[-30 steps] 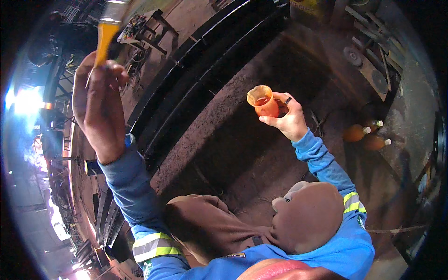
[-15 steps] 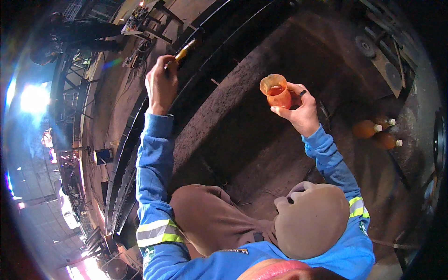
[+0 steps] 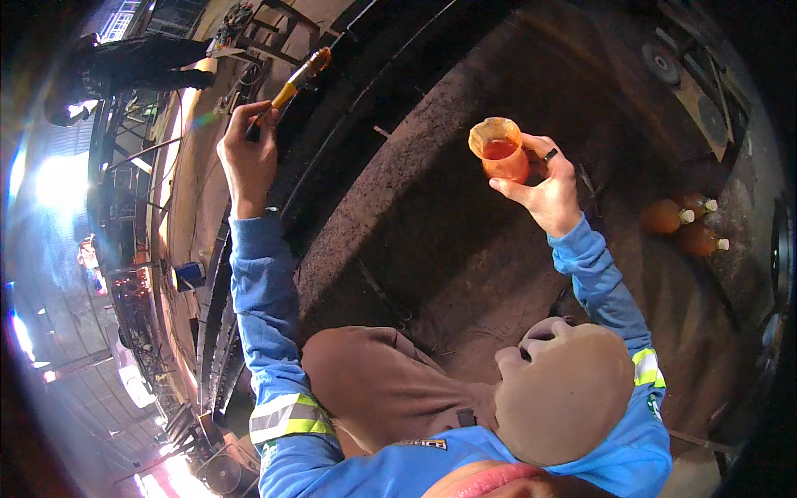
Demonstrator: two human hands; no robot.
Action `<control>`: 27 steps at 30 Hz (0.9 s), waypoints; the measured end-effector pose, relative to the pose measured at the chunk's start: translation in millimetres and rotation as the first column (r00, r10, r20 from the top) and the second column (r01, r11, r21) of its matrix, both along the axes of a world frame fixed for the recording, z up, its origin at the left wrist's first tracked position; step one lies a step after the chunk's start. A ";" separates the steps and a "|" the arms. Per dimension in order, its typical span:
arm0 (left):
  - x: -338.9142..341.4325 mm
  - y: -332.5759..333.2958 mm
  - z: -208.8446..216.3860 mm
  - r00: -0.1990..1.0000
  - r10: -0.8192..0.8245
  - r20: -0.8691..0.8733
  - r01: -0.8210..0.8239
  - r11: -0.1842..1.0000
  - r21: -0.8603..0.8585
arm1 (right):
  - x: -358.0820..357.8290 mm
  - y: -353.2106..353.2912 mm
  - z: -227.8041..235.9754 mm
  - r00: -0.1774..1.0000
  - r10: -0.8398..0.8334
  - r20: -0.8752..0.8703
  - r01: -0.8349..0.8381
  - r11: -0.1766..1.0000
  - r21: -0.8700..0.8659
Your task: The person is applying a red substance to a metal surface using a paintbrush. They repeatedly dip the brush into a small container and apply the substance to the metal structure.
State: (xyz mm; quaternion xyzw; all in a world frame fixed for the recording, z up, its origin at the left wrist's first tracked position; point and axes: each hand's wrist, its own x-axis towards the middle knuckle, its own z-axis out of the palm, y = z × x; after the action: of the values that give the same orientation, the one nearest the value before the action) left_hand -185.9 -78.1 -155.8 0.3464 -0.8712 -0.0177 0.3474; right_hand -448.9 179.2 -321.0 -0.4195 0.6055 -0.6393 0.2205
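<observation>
Between the fingertips of my left hand (image 3: 249,162) is the yellow handle of a paintbrush (image 3: 292,85). Its head, coated reddish brown, points up and to the right beside a long black metal beam (image 3: 374,70). My right hand (image 3: 550,183) is closed round an orange translucent cup (image 3: 506,162) with an uneven rim. Reddish-orange liquid shows inside the cup, which tilts slightly toward me. Both hands are held out in front of my bent knees, well apart from each other.
Three bottles of orange liquid with white caps (image 3: 664,217) are on the ground at the right. Discs (image 3: 661,63) lie by a board at the upper right. Another person in dark clothes (image 3: 137,65) stands at the upper left. A blue container (image 3: 188,276) sits beyond the beam.
My left hand has moved left with the paintbrush, and the brush head now shows more clearly. The cup in my right hand sits slightly farther right and higher in the picture.
</observation>
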 end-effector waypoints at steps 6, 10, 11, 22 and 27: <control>-11.7 -11.5 -9.2 0.994 0.079 -0.080 -0.063 0.981 0.184 | 5.3 -2.0 4.4 0.996 0.034 0.080 -0.039 0.997 0.060; -23.6 -18.8 -8.8 0.973 0.126 -0.194 -0.035 0.910 0.414 | 4.4 -1.9 0.1 0.996 0.040 0.083 -0.040 0.999 0.005; -24.1 -19.5 -9.3 0.966 0.145 -0.215 -0.036 0.896 0.443 | 3.7 -1.2 -1.3 0.996 0.041 0.084 -0.042 0.999 0.001; -3.5 -4.9 -0.1 0.985 0.114 -0.133 -0.072 0.956 0.284 | 4.0 -0.9 1.7 0.999 0.033 0.042 -0.034 0.999 0.018; 7.0 8.0 -12.2 0.993 0.054 -0.110 -0.024 0.967 0.254 | 8.0 -1.3 4.4 0.998 0.040 0.047 -0.041 0.999 0.001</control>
State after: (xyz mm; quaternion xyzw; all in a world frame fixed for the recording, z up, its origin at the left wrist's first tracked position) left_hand -178.9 -70.1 -168.1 0.4031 -0.8334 -0.1414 0.3507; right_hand -441.0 177.9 -316.6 -0.4164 0.5923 -0.6436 0.2480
